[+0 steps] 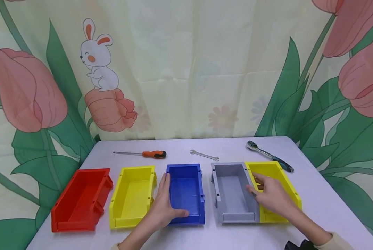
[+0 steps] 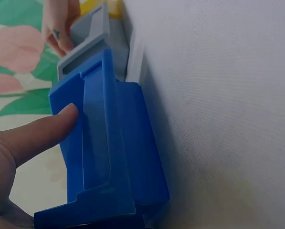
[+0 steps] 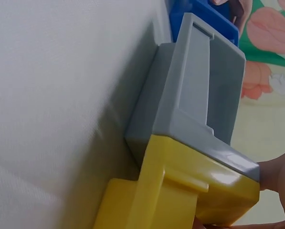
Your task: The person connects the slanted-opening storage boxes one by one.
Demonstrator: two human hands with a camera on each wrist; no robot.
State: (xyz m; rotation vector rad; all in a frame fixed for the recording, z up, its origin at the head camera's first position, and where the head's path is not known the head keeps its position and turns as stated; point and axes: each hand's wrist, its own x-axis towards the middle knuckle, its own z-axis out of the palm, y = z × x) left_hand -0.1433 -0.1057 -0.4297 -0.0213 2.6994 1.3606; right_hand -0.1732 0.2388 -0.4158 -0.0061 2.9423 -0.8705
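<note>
A blue bin (image 1: pixel 186 194) stands mid-table, with my left hand (image 1: pixel 161 205) laid along its left wall. The fingers are fairly straight, and the thumb (image 2: pixel 51 129) reaches over the bin's open front part. To the right, a grey bin (image 1: pixel 233 191) and a yellow bin (image 1: pixel 288 187) stand side by side, walls touching. My right hand (image 1: pixel 272 194) pinches these adjoining walls, thumb on the grey side and fingers inside the yellow bin. In the right wrist view, the grey bin (image 3: pixel 190 81) and yellow bin (image 3: pixel 180 186) meet flush; most of that hand is out of frame.
Another yellow bin (image 1: pixel 131 198) and a red bin (image 1: pixel 81 201) stand at the left. Along the back lie an orange-handled screwdriver (image 1: pixel 152 154), a wrench (image 1: pixel 204 155) and a ratchet (image 1: pixel 269 155). A printed curtain (image 1: pixel 186 69) hangs behind the white table (image 1: pixel 174 239).
</note>
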